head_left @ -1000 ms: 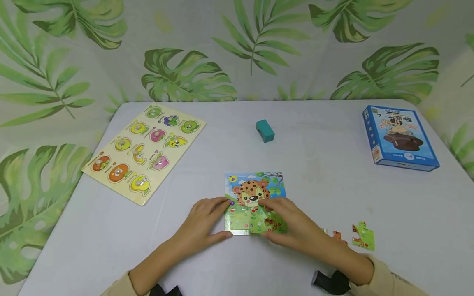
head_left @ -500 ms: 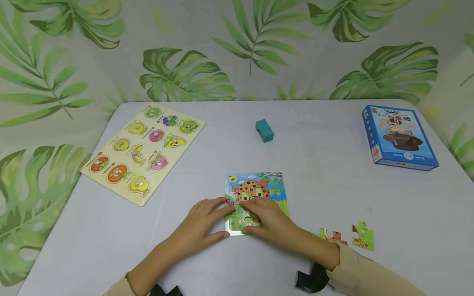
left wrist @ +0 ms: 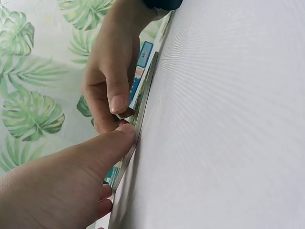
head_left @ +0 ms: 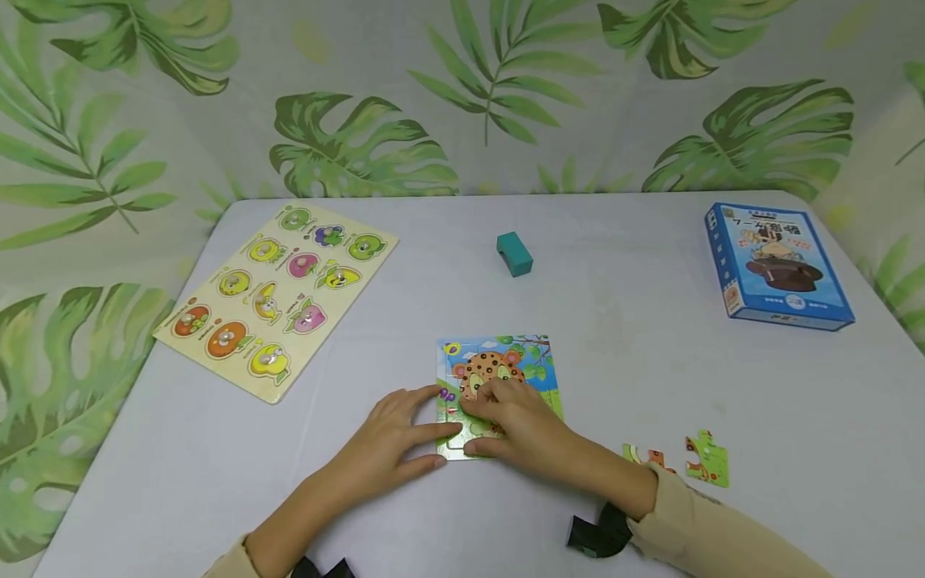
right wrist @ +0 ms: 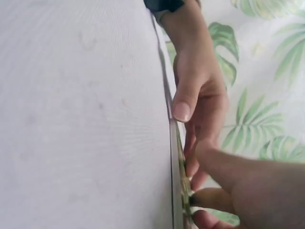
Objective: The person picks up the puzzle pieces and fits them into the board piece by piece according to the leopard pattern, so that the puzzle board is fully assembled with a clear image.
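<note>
A square jigsaw puzzle [head_left: 535,353] with a leopard cub picture lies in its tray near the table's front. My left hand [head_left: 393,437] rests along its left side, fingers spread. The thumb touches the near left corner and one finger reaches onto the picture. Over the lower middle, my right hand [head_left: 523,425] bends its thumb and fingers about a green puzzle piece [head_left: 477,429], mostly hidden under them. In the left wrist view the left thumb [left wrist: 125,136] presses the tray's edge, close to the right hand [left wrist: 112,81]. The right wrist view shows the right fingertips low over the tray [right wrist: 176,191].
Two loose puzzle pieces lie to the right, one green [head_left: 710,459] and one partly behind the right forearm [head_left: 654,459]. A wooden fruit peg board [head_left: 278,297] is at the left, a teal block [head_left: 515,254] farther back, a blue box [head_left: 780,265] at the right.
My right hand has moved left across the puzzle with the green piece, from the lower right to the lower middle. The left hand stays at the tray's side, one finger now farther onto it.
</note>
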### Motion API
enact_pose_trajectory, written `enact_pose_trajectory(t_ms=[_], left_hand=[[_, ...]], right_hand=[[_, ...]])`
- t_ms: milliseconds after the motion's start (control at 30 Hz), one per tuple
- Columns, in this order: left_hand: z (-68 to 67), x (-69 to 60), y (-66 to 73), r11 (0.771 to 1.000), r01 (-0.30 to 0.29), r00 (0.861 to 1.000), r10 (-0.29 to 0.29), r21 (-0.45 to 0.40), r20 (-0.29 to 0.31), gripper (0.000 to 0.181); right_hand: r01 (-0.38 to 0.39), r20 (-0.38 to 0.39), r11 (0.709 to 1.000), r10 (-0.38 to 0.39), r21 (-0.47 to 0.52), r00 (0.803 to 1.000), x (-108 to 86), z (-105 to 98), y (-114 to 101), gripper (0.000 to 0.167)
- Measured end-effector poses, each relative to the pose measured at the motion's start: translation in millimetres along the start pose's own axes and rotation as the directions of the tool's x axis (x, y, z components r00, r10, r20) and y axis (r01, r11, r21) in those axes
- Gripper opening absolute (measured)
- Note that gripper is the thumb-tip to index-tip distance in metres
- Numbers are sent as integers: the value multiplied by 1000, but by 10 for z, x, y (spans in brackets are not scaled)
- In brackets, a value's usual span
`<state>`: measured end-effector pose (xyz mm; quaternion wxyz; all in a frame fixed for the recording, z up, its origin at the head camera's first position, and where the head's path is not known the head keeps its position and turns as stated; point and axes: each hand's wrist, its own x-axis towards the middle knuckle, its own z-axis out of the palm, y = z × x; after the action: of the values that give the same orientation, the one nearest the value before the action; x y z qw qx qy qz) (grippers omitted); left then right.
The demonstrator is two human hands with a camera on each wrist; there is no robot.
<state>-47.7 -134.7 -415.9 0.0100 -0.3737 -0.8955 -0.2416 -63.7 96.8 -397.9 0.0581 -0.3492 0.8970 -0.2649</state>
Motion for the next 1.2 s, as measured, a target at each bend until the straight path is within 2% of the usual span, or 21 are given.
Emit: enact_pose_trajectory(t_ms=[67,167,333,433,533,667,767,900,1000,1200], left_hand=[[5,-4,1,1000,7,1000,-7,-3,2,38],[9,-7,1,1000,17,1000,-17,-7,6,38],[12,-6,-1,999,27,1000,-27,-19,1,39],[21,-6,-7,999,29,1000,-29,-21,-3,39],[27,-9,-11,999,34,999,-34,-23,-6,39],[24,-12,-8,999,37,999,-37,-30,-8,39],[22,-11,-3,999,37,999,-38,-34,-9,39],[20,-14,1,999,40,999,-40,-35,-6,39],[17,-18,3,998,43,999,-43,-37,-1,39],[16,-18,6,999,37,999,-37,-36,2,40]], right_hand=[[-2,49,1000,3,-26,999,-32,-12,-2,63],[-32,112,999,31,2,993,-97,-43,-8,70],[-84,120,982,64,169,991,-212,-170,-10,75],[-99,111,972,77,214,991,-313,-300,-17,76],[-121,72,964,107,237,992,-453,-454,-17,77],[-123,-46,967,136,223,990,-680,-650,15,80],[-125,-142,970,157,207,977,-859,-753,59,81],[-150,-246,967,199,204,949,-1074,-788,128,84],[-193,-287,963,242,189,927,-1205,-755,193,85],[-304,-275,937,342,171,899,-1395,-655,344,80]])
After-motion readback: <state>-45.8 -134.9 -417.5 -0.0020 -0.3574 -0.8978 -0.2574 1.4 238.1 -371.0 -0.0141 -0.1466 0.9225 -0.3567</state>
